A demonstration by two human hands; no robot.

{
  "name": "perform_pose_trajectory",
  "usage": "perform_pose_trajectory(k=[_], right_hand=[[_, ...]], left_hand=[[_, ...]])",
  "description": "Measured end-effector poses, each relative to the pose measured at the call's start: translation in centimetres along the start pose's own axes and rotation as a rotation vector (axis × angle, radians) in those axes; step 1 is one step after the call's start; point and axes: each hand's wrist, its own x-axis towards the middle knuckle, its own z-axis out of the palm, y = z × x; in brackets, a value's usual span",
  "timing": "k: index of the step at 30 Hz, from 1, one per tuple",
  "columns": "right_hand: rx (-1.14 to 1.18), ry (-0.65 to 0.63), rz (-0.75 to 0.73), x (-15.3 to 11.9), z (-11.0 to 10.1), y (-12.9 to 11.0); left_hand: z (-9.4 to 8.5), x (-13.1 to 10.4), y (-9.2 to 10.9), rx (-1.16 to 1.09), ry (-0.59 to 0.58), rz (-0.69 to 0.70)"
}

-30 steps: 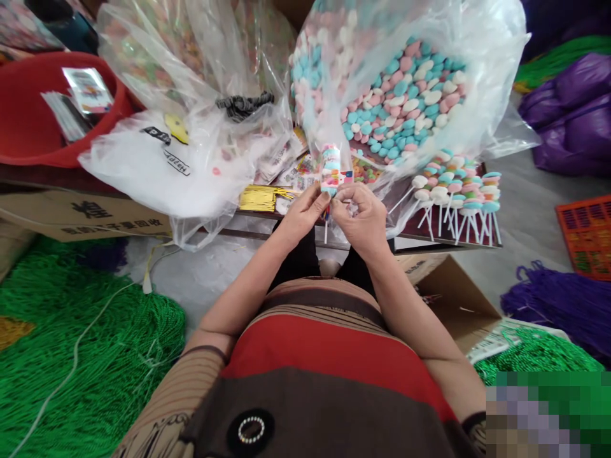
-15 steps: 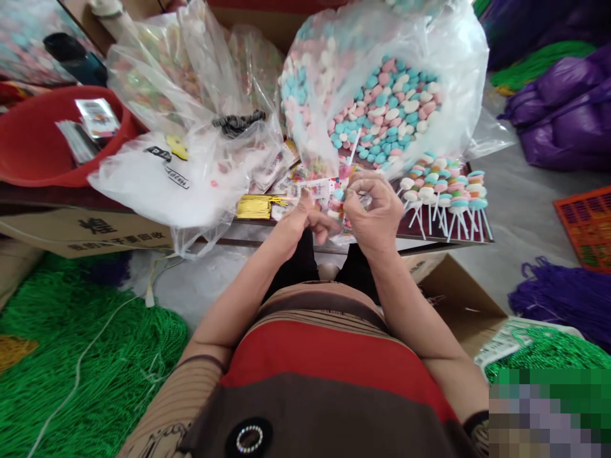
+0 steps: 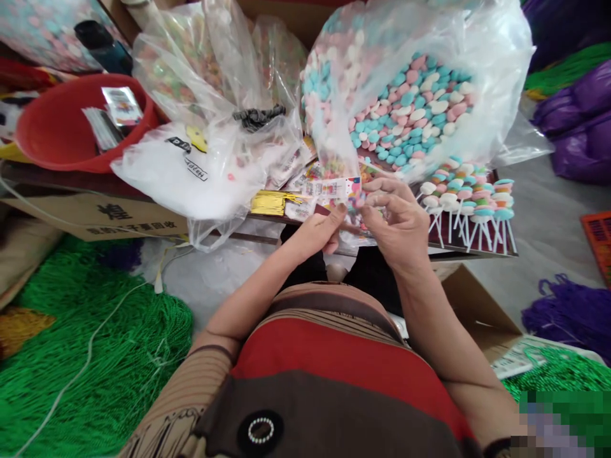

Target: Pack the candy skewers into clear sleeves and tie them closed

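A small printed plastic bag, white with a colourful end, lies between my two hands over the table's front edge. My left hand is closed, its thumb pressed on the bag's near side. My right hand has its fingers curled and closed at the bag's right end; its fingertips partly hide what they grip. Skewers of pink, white and blue candy on white sticks lie just right of my right hand. Left of the bag is a bundle of yellow twist ties. More printed packets lie behind.
A large clear bag of pink, white and blue candies stands behind my hands. To the left are a white plastic bag and a red basin holding packets. An open cardboard box and green cords are on the floor.
The upright white stick near my right hand no longer shows. My left fingers have closed on the bag, and the bag's colourful end has come into view. The view has shifted slightly left.
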Motion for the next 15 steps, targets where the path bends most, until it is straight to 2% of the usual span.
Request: perform_pose_trajectory(k=[3, 6, 9, 12, 15], right_hand=[[0.006, -0.05, -0.016, -0.6, 0.1, -0.9], [0.087, -0.088, 0.086, -1.6, 0.1, -0.4], [0.321, -0.12, 0.346, -2.3, -0.8, 1.1], [0.541, -0.214, 0.583, -2.9, -2.1, 2.2], [0.518, -0.248, 0.644, -4.1, -3.5, 2.7]], left_hand=[[-0.2, 1.0, -0.6, -0.215, 0.028, 0.072], [-0.5, 0.6, 0.4, -0.218, 0.002, 0.215], [-0.4, -0.4, 1.3, 0.022, -0.105, 0.336], [0.6, -0.8, 0.8, 0.391, -0.254, 0.433], [2.4, -0.5, -1.1, 0.724, -0.277, 0.519]])
